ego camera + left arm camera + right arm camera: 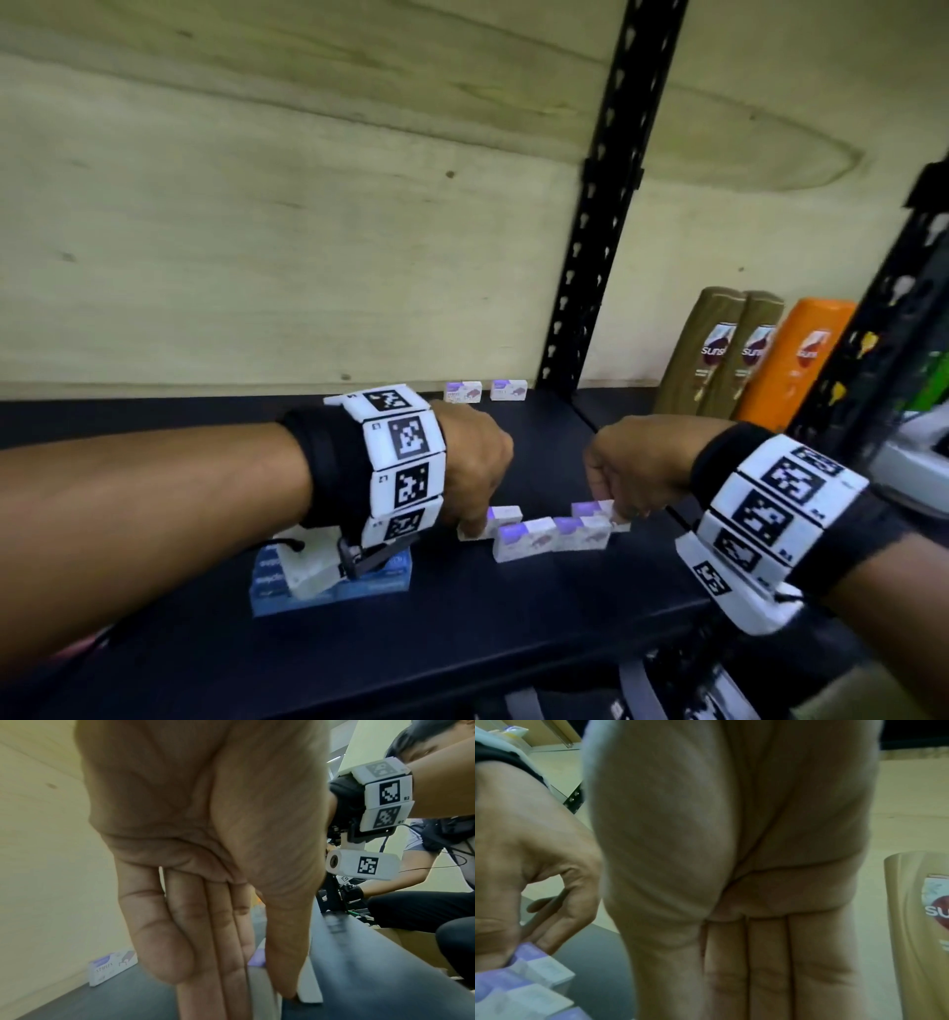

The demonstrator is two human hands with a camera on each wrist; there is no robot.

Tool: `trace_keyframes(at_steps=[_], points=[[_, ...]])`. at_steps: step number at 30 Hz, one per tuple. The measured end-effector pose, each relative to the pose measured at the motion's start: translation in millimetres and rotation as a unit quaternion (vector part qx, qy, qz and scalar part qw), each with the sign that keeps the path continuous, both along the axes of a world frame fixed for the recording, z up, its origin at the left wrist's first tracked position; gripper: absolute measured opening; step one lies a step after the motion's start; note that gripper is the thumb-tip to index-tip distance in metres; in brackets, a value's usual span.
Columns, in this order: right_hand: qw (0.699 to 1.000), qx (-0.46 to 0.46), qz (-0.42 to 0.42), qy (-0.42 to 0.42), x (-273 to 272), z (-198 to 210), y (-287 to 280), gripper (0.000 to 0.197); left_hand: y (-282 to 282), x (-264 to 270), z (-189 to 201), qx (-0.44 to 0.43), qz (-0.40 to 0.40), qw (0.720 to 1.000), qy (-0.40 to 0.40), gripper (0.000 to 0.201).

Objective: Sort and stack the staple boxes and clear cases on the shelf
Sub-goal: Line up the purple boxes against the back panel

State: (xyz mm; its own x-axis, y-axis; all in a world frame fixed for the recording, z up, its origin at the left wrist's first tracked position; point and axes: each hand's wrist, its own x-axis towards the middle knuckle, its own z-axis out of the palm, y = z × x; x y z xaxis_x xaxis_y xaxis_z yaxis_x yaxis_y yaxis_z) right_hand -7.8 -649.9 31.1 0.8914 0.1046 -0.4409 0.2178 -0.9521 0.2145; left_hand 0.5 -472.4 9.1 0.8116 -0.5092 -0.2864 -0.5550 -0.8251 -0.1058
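Several white-and-purple staple boxes [549, 537] lie in a staggered row near the front of the dark shelf [462, 642]. My left hand [480, 527] pinches the leftmost staple box [506, 514] between thumb and straight fingers; in the left wrist view that box [309, 983] shows beside the thumb. My right hand [616, 511] grips the staple box [590, 509] at the row's right end. Two more staple boxes [463, 397] [508, 390] stand at the back wall. A blue-tinted stack of clear cases [328, 583] lies under my left wrist.
Two brown shampoo bottles [719, 354] and an orange one [801, 360] stand at the back right, past a black shelf upright [580, 308]. A second upright [883, 360] borders the right side. Another person [424, 912] crouches beyond the shelf.
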Motion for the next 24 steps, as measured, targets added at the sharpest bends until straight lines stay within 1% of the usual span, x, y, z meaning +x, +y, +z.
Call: trace_keyframes(at_steps=[4,8,10,12,16,18,21,24], points=[[1.000,0.011,0.011,-0.012,-9,-4,0,0.020,2,-8,4,0.009,0.011,1.000,0.020,0.027],[1.000,0.012,0.012,0.008,-15,-4,-2,0.040,8,-5,3,0.008,0.017,0.996,0.091,0.053],[0.999,0.021,0.001,0.026,-17,-3,-3,0.051,7,-6,-2,0.000,0.021,0.996,0.092,0.061],[0.999,0.020,0.000,0.029,-18,-5,-3,0.056,3,-10,-7,-0.008,0.025,0.997,0.071,0.065],[1.000,0.005,0.015,0.004,-16,-16,0,0.051,-10,-11,-15,-0.015,0.030,0.999,0.035,0.063],[1.000,0.017,0.018,-0.002,-15,-19,2,0.046,-16,-10,-16,-0.025,0.033,0.999,0.035,0.056],[0.999,0.030,0.031,-0.005,-13,-21,6,0.042,-21,-9,-16,-0.028,0.023,0.998,0.048,0.040],[0.998,0.037,0.042,-0.010,-12,-22,8,0.039,-25,-9,-16,-0.039,0.003,0.999,0.038,0.038]])
